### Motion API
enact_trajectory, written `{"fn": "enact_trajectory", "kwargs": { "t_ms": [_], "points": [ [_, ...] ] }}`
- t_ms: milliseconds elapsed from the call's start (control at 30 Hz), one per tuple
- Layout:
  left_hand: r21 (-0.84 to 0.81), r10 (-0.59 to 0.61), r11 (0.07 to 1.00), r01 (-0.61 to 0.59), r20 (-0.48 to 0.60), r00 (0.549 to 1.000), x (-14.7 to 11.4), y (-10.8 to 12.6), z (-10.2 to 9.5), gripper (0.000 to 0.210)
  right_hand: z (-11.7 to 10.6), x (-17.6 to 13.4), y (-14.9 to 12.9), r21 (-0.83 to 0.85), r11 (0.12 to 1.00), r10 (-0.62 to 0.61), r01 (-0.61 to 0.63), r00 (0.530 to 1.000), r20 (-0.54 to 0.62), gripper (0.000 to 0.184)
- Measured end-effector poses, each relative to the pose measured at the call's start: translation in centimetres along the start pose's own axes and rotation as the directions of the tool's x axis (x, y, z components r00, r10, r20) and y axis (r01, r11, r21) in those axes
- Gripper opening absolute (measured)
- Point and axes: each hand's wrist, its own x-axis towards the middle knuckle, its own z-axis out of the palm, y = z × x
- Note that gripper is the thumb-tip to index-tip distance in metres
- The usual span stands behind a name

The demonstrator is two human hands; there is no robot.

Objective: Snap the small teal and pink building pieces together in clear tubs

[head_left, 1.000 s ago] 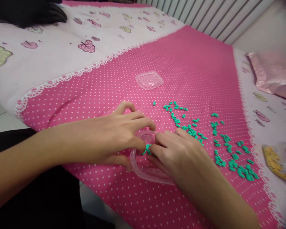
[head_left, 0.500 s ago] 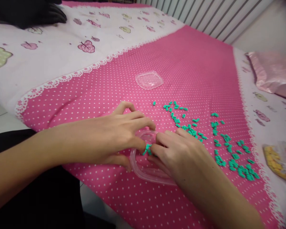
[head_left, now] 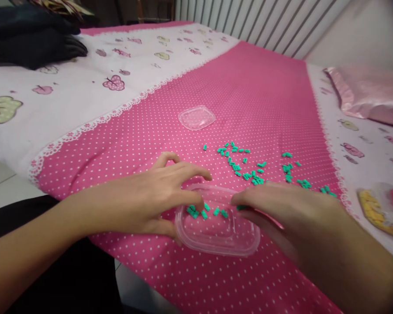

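Note:
My left hand point(head_left: 163, 194) is at the left side of a clear plastic container point(head_left: 216, 248), its fingers spread and curved. The thumb lies along the outside of the rim, and one fingertip reaches inside near several small green blocks point(head_left: 204, 214). Over the container's right rim is my right hand point(head_left: 278, 213), thumb and forefinger close together with a bit of green block point(head_left: 240, 208) showing between them. Its other fingers are hidden. Many more loose green blocks point(head_left: 257, 179) lie scattered beyond the container, some behind the right hand.
A clear lid point(head_left: 197, 118) rests farther back on the pink dotted bedspread point(head_left: 265, 87). To the right are a bag of yellow pieces point(head_left: 375, 211) with pink ones beside it, and a shiny pink pillow point(head_left: 373, 93). A black item point(head_left: 36, 46) lies far left.
My right hand has moved right from inside the container to its right rim, uncovering green blocks spread on the container's bottom. My left hand stays nearly in place. The view has shifted slightly.

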Motion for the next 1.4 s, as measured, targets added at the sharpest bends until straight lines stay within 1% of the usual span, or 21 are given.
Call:
{"fn": "enact_trajectory", "kwargs": {
  "t_ms": [67, 100, 133, 233, 300, 400, 467, 567, 633, 733, 833, 1033, 1167, 1267, 1400],
  "points": [
    [0.014, -0.002, 1.0, 0.002, 0.008, 1.0, 0.2, 0.0, 0.3, 0.034, 0.5, 0.3, -0.6, 0.058, 0.997, -0.043, 0.043, 0.999, 0.005, 0.026],
    [0.021, -0.004, 1.0, 0.004, 0.013, 1.0, 0.2, 0.0, 0.5, 0.036, 0.8, 0.5, -0.9, 0.059, 0.996, -0.073, 0.073, 0.997, 0.006, 0.027],
    [0.025, -0.005, 1.0, 0.005, 0.021, 1.0, 0.3, 0.0, 0.6, 0.038, 1.1, 0.7, -1.0, 0.03, 0.995, -0.1, 0.1, 0.995, 0.009, 0.026],
    [0.035, -0.009, 0.999, 0.008, 0.036, 0.999, 0.3, 0.0, 0.9, 0.04, 1.9, 1.0, -0.9, -0.136, 0.982, -0.129, 0.131, 0.991, 0.024, 0.019],
    [0.047, -0.011, 0.999, 0.009, 0.037, 0.999, 0.2, -0.1, 0.9, 0.041, 2.1, 0.9, -0.7, -0.161, 0.978, -0.133, 0.134, 0.991, 0.021, 0.017],
    [0.064, -0.016, 0.998, 0.014, 0.033, 0.999, 0.2, -0.1, 0.9, 0.041, 1.9, 0.6, -0.5, -0.057, 0.993, -0.102, 0.102, 0.995, 0.001, 0.019],
    [0.066, -0.015, 0.998, 0.013, 0.031, 0.999, 0.2, -0.1, 0.9, 0.042, 1.9, 0.5, -0.6, 0.012, 0.997, -0.076, 0.075, 0.997, 0.017, 0.018],
    [0.069, -0.02, 0.997, 0.018, 0.032, 0.999, 0.3, 0.0, 0.9, 0.045, 2.2, 0.5, -1.0, 0.074, 0.997, -0.036, 0.033, 0.998, 0.041, 0.018],
    [0.076, -0.032, 0.997, 0.029, 0.042, 0.999, 0.4, 0.1, 1.0, 0.046, 2.6, 0.5, -1.1, 0.108, 0.994, -0.004, 0.003, 1.0, 0.014, 0.021],
    [0.073, -0.044, 0.997, 0.039, 0.067, 0.997, 0.4, 0.2, 1.0, 0.048, 3.1, 0.5, -1.1, 0.187, 0.982, -0.008, 0.014, 0.999, -0.036, 0.025],
    [0.066, -0.05, 0.997, 0.045, 0.07, 0.996, 0.3, 0.2, 0.9, 0.049, 3.1, 0.6, -1.0, 0.218, 0.976, -0.025, 0.032, 0.999, -0.035, 0.026],
    [0.058, -0.038, 0.998, 0.036, 0.036, 0.999, 0.2, 0.1, 0.9, 0.045, 2.9, 1.0, -0.7, 0.045, 0.994, -0.098, 0.098, 0.995, 0.018, 0.023],
    [0.06, -0.038, 0.998, 0.036, 0.037, 0.999, 0.1, 0.1, 1.0, 0.043, 3.2, 1.2, -0.9, -0.038, 0.996, -0.076, 0.078, 0.996, 0.044, 0.021],
    [0.054, -0.041, 0.998, 0.039, 0.033, 0.999, 0.2, 0.1, 1.0, 0.042, 3.7, 1.2, -1.1, -0.07, 0.995, -0.074, 0.074, 0.997, 0.01, 0.02],
    [0.035, -0.027, 0.999, 0.026, 0.012, 1.0, 0.2, 0.1, 1.0, 0.043, 4.2, 1.2, -1.2, -0.073, 0.992, -0.104, 0.1, 0.994, -0.046, 0.022]
  ]
}}
